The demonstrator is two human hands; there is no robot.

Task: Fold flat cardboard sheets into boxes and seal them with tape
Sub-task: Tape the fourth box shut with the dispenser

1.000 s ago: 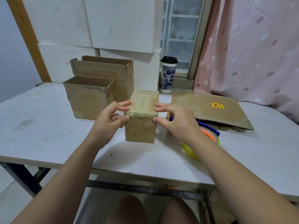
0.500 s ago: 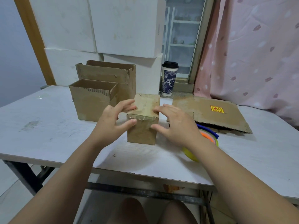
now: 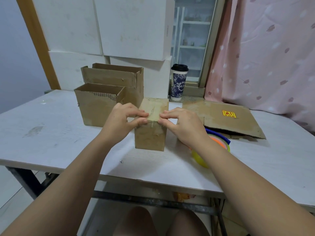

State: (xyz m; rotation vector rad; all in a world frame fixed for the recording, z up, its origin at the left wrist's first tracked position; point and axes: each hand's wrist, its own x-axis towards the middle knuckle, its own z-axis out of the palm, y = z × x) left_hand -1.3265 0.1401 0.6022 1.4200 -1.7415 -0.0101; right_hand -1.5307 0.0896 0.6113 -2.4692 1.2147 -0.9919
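Note:
A small closed cardboard box (image 3: 150, 139) stands upright in the middle of the white table (image 3: 51, 133). Clear tape runs over its top and down its near face. My left hand (image 3: 122, 120) pinches the near top edge from the left, fingers curled on the top and thumb on the front face. My right hand (image 3: 184, 124) does the same from the right. The fingertips of the two hands almost meet over the taped seam. A flat cardboard sheet (image 3: 230, 120) with a yellow sticker lies to the right.
Two open-topped cardboard boxes (image 3: 95, 109) (image 3: 115, 77) stand just left and behind the small one. Coloured tape rolls (image 3: 219, 142) lie under my right wrist. A lidded paper cup (image 3: 178, 82) stands on the sill behind. White boxes and a pink curtain (image 3: 264, 57) back the table.
Both hands have slid inward from the box's sides to the middle of its near top edge, and their fingers have curled down onto the taped seam. The box has stayed in place.

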